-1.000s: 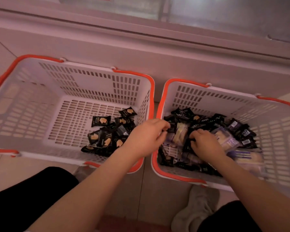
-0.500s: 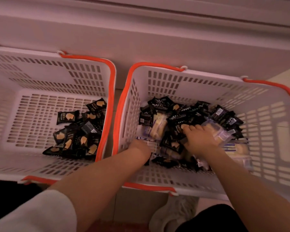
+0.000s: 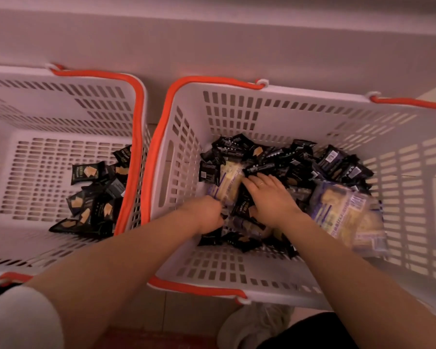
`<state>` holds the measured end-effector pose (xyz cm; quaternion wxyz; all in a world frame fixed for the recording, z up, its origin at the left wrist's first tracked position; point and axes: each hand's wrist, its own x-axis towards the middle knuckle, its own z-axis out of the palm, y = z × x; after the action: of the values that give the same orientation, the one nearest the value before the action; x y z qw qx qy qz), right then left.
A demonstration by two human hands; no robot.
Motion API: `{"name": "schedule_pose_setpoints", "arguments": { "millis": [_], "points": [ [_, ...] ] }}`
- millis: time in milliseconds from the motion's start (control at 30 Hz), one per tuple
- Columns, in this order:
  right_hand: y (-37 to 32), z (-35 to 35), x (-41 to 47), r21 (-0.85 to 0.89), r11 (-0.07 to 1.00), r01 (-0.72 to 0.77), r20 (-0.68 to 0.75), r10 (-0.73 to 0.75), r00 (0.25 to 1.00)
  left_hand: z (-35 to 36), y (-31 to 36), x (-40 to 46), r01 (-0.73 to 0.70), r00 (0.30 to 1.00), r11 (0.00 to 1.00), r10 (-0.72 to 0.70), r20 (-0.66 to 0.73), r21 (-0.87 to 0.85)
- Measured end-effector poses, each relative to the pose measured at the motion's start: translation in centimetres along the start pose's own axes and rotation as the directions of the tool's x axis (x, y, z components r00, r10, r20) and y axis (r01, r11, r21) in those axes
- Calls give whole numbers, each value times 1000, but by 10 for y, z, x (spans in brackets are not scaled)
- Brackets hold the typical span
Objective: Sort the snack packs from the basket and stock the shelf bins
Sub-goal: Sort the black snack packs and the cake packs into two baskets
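Since half a second ago, your left hand (image 3: 207, 215) has pushed deeper into the right basket (image 3: 275, 114), fingers curled among packs; what it grips cannot be told. Your right hand (image 3: 269, 195) lies flat, fingers straight, on black snack packs (image 3: 297, 162). Pale clear-wrapped pack (image 3: 228, 183): oblong, long axis running away from you, between both hands. Left basket (image 3: 61, 102): black sorted packs (image 3: 96, 197), right corner.

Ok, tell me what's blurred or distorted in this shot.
Head view: dim pinkish light; wide-angle lens bows the basket rims; the left hand and the clear purple-printed packs are motion-smeared; the right hand and black snack packs stay sharp.
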<state>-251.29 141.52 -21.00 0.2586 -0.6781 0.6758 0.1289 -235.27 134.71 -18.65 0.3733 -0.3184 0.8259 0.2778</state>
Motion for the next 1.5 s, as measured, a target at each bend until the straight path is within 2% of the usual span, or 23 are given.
{"name": "schedule_pose_setpoints", "arguments": {
  "millis": [67,133,200,267,400,533,600,700,800,900,967,1033,1133,1233,1333,1400,1500],
  "points": [
    [0,3,7,-92,996,-6,-5,5,1000,0,2,-2,28,1000,985,-28,-1,-172],
    [6,3,9,-111,993,-29,-19,27,999,7,6,-3,41,997,965,-24,68,-257],
    [15,-1,9,-72,996,-53,4,54,999,15,9,-2,62,989,964,-25,146,-258],
    [22,-3,7,-34,997,-70,34,72,997,24,11,2,113,983,958,-71,167,-263],
    [25,3,4,14,995,-97,66,96,993,42,16,14,278,952,951,-254,171,-136],
    [23,-4,14,25,992,-126,51,125,991,41,11,20,290,937,949,-255,237,-127],
    [24,-9,19,-27,995,-92,59,94,994,28,7,17,280,952,945,-250,179,-167],
    [34,-18,17,1,997,-72,-11,72,997,2,2,11,253,962,937,-270,-40,-240],
    [54,-29,9,57,994,-99,-150,106,983,-17,-6,9,175,924,909,-284,-254,-378],
    [68,-32,10,125,980,-156,-236,182,955,-28,-9,17,122,851,875,-335,-405,-468],
    [67,-30,17,160,969,-189,-208,220,953,-29,-9,25,141,820,902,-337,-462,-409],
    [64,-28,27,154,966,-208,-161,232,959,-29,-10,33,185,819,932,-321,-475,-311],
    [59,-23,40,49,979,-200,-137,205,969,-31,-15,41,184,833,949,-289,-472,-257],
    [59,-12,41,-67,982,-176,-133,166,977,-38,-20,46,113,864,985,-163,-477,-132],
    [64,-6,38,-108,983,-145,-134,130,982,-45,-24,52,54,909,994,-8,-416,99],
    [69,-9,38,-139,983,-119,-138,100,985,-49,-27,56,56,928,966,43,-369,254],
    [72,-17,44,-121,985,-127,-130,111,985,-50,-30,59,29,961,939,69,-269,344]
  ]
}}
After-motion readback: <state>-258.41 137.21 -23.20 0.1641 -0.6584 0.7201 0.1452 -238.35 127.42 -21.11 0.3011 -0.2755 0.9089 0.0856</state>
